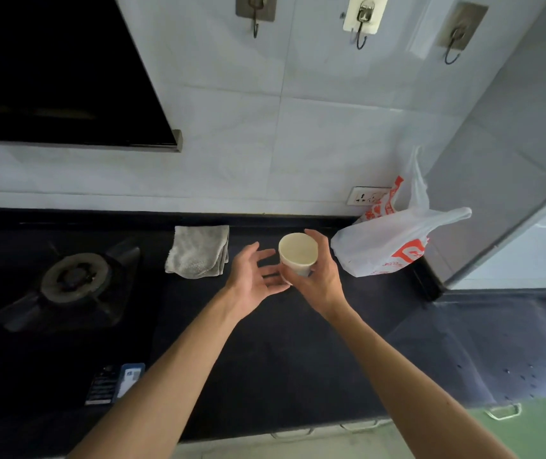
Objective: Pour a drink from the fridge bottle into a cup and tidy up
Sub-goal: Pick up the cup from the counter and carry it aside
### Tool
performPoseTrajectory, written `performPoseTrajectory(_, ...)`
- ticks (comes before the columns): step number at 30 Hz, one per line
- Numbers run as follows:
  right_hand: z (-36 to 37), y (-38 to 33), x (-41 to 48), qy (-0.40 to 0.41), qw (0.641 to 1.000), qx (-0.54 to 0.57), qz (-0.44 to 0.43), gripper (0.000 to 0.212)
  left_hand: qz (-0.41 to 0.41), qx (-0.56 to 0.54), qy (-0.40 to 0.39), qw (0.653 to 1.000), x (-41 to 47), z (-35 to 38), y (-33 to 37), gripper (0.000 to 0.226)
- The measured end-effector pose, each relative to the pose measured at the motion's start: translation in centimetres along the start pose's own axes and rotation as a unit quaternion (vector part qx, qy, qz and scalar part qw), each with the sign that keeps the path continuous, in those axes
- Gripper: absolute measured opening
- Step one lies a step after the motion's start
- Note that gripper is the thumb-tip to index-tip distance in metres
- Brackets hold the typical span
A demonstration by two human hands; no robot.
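Observation:
A white paper cup (298,251) is held above the black counter (281,352), its open mouth tilted toward me. My right hand (319,276) grips the cup around its side and base. My left hand (251,273) is just left of the cup with fingers spread and relaxed, fingertips near the cup's lower part; I cannot tell whether they touch it. No bottle is in view.
A folded grey cloth (198,251) lies on the counter left of my hands. A white plastic bag with red print (394,243) sits at the right against the wall. A gas burner (72,279) is at the left. Wall hooks (361,24) hang above.

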State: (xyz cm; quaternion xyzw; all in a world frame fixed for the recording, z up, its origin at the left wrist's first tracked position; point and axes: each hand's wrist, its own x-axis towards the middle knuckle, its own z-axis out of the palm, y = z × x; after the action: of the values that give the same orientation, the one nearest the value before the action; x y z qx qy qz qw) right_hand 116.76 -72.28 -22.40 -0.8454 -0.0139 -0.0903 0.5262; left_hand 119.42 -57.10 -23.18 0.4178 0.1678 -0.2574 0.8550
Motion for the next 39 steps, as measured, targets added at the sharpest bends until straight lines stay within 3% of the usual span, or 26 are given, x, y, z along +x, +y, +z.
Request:
performPoseTrajectory(12,0.5,-4.1,-0.3,-0.032,0.998,0.026,-0.046,0.065,0.079,-0.029,0.059,0.995,-5.6,0.8,0.7,0.049)
performPoseTrajectory(23,2.2,-6.6,-4.0,-0.121,0.983,0.1,-0.098,0.077,0.178,-0.065,0.132,0.973,-12.8,0.1,-1.0,0.045)
performPoseTrajectory(32,7.3,-10.6,-7.3,-0.218,0.956,0.135,-0.142,0.074,0.221,-0.145,0.215,0.94,-19.8,-4.4,-0.3,0.053)
performPoseTrajectory(39,12.8,-15.0,-10.4,-0.287,0.927,0.142,-0.196,0.073,0.271,-0.22,0.237,0.907,-26.4,-9.3,0.5,0.055)
